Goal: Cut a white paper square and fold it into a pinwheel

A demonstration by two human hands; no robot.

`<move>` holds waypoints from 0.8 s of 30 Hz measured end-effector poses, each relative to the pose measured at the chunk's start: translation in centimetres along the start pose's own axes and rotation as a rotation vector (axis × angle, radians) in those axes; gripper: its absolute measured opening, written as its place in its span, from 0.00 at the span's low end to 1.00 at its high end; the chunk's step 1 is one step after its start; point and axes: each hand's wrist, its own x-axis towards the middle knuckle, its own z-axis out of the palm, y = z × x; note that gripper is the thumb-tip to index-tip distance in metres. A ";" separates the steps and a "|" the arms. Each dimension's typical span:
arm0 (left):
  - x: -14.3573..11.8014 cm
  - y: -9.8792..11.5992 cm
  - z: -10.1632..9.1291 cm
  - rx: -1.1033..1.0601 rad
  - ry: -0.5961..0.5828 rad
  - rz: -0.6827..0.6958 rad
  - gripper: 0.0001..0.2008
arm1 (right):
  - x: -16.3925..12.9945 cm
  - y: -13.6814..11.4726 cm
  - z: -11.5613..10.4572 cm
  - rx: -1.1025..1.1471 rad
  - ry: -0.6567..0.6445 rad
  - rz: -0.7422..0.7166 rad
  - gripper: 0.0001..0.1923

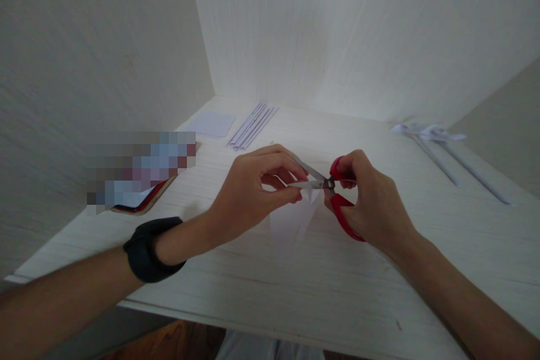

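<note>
Right hand (377,202) with red-handled scissors (331,183), left hand (248,188) with white paper (291,222)

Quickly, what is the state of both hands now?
Left hand: closed, apparently holding white paper.
Right hand: closed, holding opened red-handled scissors.

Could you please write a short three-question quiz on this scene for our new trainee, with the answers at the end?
1. Which hand holds the red-handled scissors?

2. True or false: the scissors are fully closed.

3. Where does the flat pale sheet lie relative to the bundle of thin strips?
A) On top of it
B) Beside it, to the left in the picture
C) Beside it, to the right in the picture

Key:
1. The right hand.
2. False; they are open, with a gap between their tips.
3. B
</note>
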 end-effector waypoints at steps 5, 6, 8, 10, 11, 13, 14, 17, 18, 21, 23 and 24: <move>0.2 0.0 0.1 -0.029 0.006 -0.024 0.09 | -0.1 -0.1 0.0 -0.036 0.011 -0.023 0.17; 0.3 0.1 0.1 -0.031 0.008 -0.030 0.09 | -0.1 -0.1 0.0 -0.037 0.015 -0.027 0.17; 0.3 0.1 0.1 -0.037 0.008 -0.038 0.08 | -0.1 -0.2 0.0 -0.037 0.024 -0.025 0.17; 0.3 0.2 0.1 -0.042 0.004 -0.047 0.08 | -0.1 -0.3 0.0 -0.046 0.023 -0.016 0.17; 0.2 0.2 0.1 -0.046 0.004 -0.048 0.09 | -0.1 -0.3 0.0 -0.052 0.021 -0.012 0.17; 0.2 0.2 0.1 -0.053 0.006 -0.053 0.09 | -0.1 -0.3 0.0 -0.056 0.016 -0.007 0.17; 0.1 0.2 0.1 -0.058 0.007 -0.054 0.10 | 0.0 -0.4 0.0 -0.055 0.014 -0.005 0.17; 0.1 0.0 0.1 -0.077 0.006 -0.057 0.12 | 0.1 -0.5 0.1 -0.057 0.002 0.016 0.16; 0.1 0.0 0.1 -0.084 0.004 -0.058 0.12 | 0.2 -0.5 0.1 -0.062 -0.003 0.025 0.16; 0.2 0.0 0.2 -0.105 0.005 -0.069 0.11 | 0.1 -0.6 0.0 -0.091 -0.010 0.041 0.15; 0.2 0.1 0.3 -0.117 0.008 -0.081 0.10 | 0.1 -0.6 -0.1 -0.116 -0.003 0.036 0.15; 0.2 0.1 0.3 -0.122 0.009 -0.086 0.10 | 0.0 -0.6 -0.1 -0.126 0.000 0.032 0.15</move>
